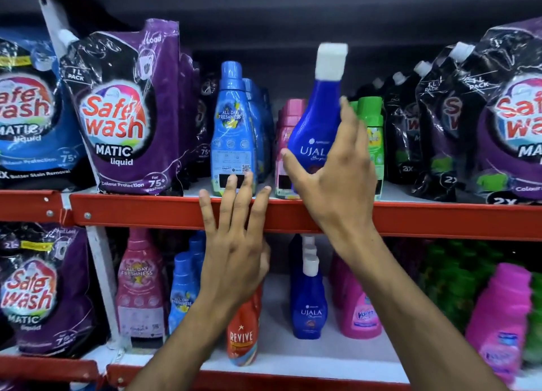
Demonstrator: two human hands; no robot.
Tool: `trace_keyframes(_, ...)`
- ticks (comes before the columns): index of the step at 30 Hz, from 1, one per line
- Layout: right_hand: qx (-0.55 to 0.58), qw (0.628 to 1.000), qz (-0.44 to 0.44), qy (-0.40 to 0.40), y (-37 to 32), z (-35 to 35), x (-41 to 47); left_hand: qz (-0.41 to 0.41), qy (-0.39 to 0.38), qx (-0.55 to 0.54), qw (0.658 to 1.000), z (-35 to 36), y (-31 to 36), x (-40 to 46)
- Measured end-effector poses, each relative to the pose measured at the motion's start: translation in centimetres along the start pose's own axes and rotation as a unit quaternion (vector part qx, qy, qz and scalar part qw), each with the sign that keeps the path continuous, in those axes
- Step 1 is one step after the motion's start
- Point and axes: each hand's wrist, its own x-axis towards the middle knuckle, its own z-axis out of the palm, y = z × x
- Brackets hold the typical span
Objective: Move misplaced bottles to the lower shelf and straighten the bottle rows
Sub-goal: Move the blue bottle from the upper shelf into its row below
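A dark blue Ujala bottle (318,117) with a white cap is tilted in front of the upper shelf (164,211), lifted off it, with my right hand (331,173) wrapped around its lower body. Behind it stand pink bottles (289,120) and green bottles (371,126). A row of light blue bottles (233,126) stands to the left. My left hand (234,238) is open with fingers spread, its fingertips at the red shelf edge below the light blue bottles. On the lower shelf (293,355) a matching row of Ujala bottles (309,302) stands.
Purple and blue Safe Wash pouches (123,112) fill the upper shelf at left, and black-purple pouches (498,120) fill it at right. The lower shelf also holds a red Revive bottle (242,332), pink bottles (359,311) and a pink bottle (140,285) at the left.
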Motion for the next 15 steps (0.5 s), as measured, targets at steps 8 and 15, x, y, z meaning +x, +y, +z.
trace_keyframes(8, 0.059, 0.998, -0.027, 0.016, 0.4, -6.1, -3.2, -0.003, 0.02, -0.024, 0.999, 0.0, 0.0, 0.0)
trace_keyframes(15, 0.056, 0.997, 0.019, -0.043, 3.7, -6.3, -11.6, -0.023, 0.041, -0.047, 0.998, 0.4, 0.5, 0.1)
